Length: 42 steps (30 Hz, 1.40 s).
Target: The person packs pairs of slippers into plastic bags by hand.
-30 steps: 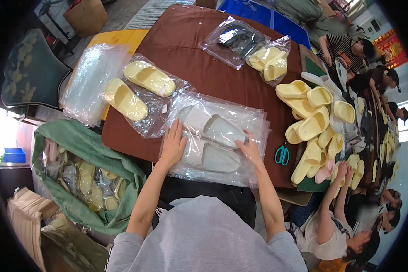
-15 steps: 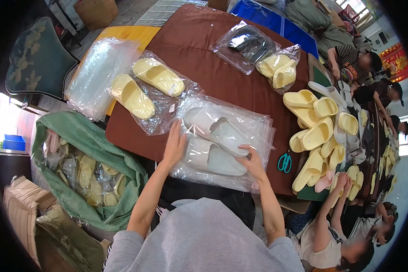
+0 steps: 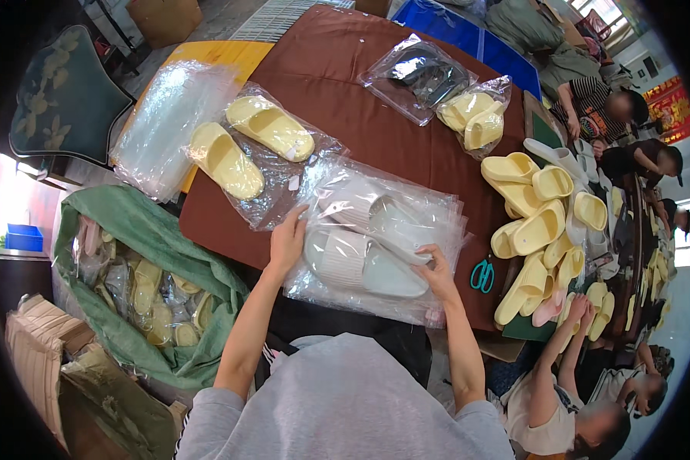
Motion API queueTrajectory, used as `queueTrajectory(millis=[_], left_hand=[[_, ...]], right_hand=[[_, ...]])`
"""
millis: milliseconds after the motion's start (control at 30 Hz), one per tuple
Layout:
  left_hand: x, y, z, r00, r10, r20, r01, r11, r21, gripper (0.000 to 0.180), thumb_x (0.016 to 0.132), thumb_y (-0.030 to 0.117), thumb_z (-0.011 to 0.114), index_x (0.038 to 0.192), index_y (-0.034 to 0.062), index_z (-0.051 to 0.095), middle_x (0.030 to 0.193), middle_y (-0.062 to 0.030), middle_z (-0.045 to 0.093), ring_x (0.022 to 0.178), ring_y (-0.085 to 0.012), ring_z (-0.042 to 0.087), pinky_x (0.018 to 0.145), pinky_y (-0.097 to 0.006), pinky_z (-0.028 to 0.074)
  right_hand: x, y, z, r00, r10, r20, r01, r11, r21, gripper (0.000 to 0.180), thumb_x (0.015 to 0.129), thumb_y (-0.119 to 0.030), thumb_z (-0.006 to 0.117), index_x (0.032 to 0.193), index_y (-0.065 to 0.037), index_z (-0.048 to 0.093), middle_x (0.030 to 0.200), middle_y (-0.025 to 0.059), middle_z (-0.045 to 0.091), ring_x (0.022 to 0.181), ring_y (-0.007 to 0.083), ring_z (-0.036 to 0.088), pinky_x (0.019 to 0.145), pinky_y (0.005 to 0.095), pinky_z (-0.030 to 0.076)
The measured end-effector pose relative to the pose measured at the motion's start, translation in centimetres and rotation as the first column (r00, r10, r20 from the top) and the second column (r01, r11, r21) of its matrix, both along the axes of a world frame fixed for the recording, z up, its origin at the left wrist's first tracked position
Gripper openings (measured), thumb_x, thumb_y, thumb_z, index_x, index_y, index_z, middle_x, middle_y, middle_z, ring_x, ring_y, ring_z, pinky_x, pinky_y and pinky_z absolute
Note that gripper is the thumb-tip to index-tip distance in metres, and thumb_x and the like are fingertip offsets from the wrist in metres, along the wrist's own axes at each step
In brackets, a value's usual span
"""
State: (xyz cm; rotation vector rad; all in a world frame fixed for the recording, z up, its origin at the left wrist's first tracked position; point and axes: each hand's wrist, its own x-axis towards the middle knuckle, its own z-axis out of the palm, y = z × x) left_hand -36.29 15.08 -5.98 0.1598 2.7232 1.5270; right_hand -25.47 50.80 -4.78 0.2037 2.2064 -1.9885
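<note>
A pair of pale grey slippers with ribbed straps lies side by side in a clear plastic bag, on a stack of similar bags at the table's near edge. My left hand has its fingers closed at the bag's left edge, by the slippers' toes. At the other end, my right hand grips the heel end of the nearer slipper through the film, thumb and fingers about it. Just beyond my left hand, two yellow slippers lie in another clear bag.
Teal scissors lie right of the bags. Loose yellow slippers are piled farther right, where co-workers sit. A green sack of bagged slippers stands at left. Clear bags cover the yellow board. A black item lies bagged at the back.
The grey slippers have shifted slightly toward the right and nearer me. My left hand has moved a little left and its fingers have bent; my right hand has moved slightly right.
</note>
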Motion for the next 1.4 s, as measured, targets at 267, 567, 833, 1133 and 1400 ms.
queueTrajectory(millis=[267, 567, 833, 1133, 1400], left_hand=[[0.7, 0.1, 1.3, 1.0, -0.004, -0.011, 0.003, 0.993, -0.116, 0.043, 0.094, 0.011, 0.056, 0.136, 0.0122, 0.05, 0.1, -0.0244, 0.065, 0.086, -0.0421, 0.064, 0.075, -0.047, 0.05], [-1.1, 3.1, 0.8, 0.9, -0.331, -0.284, 0.203, 0.894, -0.399, 0.056, 0.094, 0.014, 0.054, 0.145, 0.0019, 0.037, 0.146, -0.0173, 0.043, 0.135, -0.0343, 0.04, 0.113, -0.048, 0.03], [-1.2, 4.2, -1.2, 0.931, -0.319, -0.176, 0.18, 0.824, -0.537, 0.06, 0.099, 0.023, 0.043, 0.151, -0.0001, 0.025, 0.157, -0.015, 0.029, 0.146, -0.0297, 0.026, 0.12, -0.046, 0.017], [-1.2, 4.7, -1.5, 0.932, -0.316, -0.179, 0.153, 0.789, -0.594, 0.055, 0.1, 0.023, 0.036, 0.151, 0.0033, 0.028, 0.157, -0.0144, 0.03, 0.146, -0.03, 0.025, 0.12, -0.046, 0.016], [-1.3, 4.9, -1.7, 0.937, -0.271, -0.219, 0.072, 0.767, -0.638, 0.054, 0.099, 0.021, 0.038, 0.148, -0.0017, 0.032, 0.156, -0.0171, 0.031, 0.145, -0.0321, 0.027, 0.119, -0.048, 0.019]], right_hand=[[-0.6, 4.5, 2.1, 0.992, 0.016, 0.128, -0.006, 0.997, -0.074, 0.034, 0.075, 0.004, 0.071, 0.104, -0.01, 0.061, 0.11, -0.0003, 0.055, 0.109, 0.0124, 0.05, 0.096, 0.0278, 0.038], [-1.6, 4.5, 0.8, 0.98, 0.092, 0.176, -0.087, 0.995, -0.038, 0.035, 0.075, 0.004, 0.069, 0.106, -0.01, 0.062, 0.114, 0.0001, 0.055, 0.112, 0.013, 0.05, 0.098, 0.0288, 0.039], [0.2, 5.2, 2.1, 0.997, 0.036, 0.075, -0.036, 0.999, 0.01, 0.03, 0.077, 0.003, 0.07, 0.105, -0.006, 0.062, 0.107, 0.0009, 0.061, 0.104, 0.0118, 0.056, 0.094, 0.0281, 0.042], [-1.3, 4.1, 3.3, 0.993, 0.106, 0.054, -0.111, 0.989, 0.101, 0.032, 0.075, 0.001, 0.063, 0.106, -0.006, 0.061, 0.105, 0.0029, 0.058, 0.104, 0.0135, 0.054, 0.094, 0.0281, 0.042], [4.1, 9.4, 5.3, 0.996, 0.004, -0.085, 0.029, 0.921, 0.389, 0.034, 0.069, 0.005, 0.063, 0.101, -0.006, 0.064, 0.099, 0.0022, 0.061, 0.099, 0.0139, 0.057, 0.089, 0.0281, 0.044]])
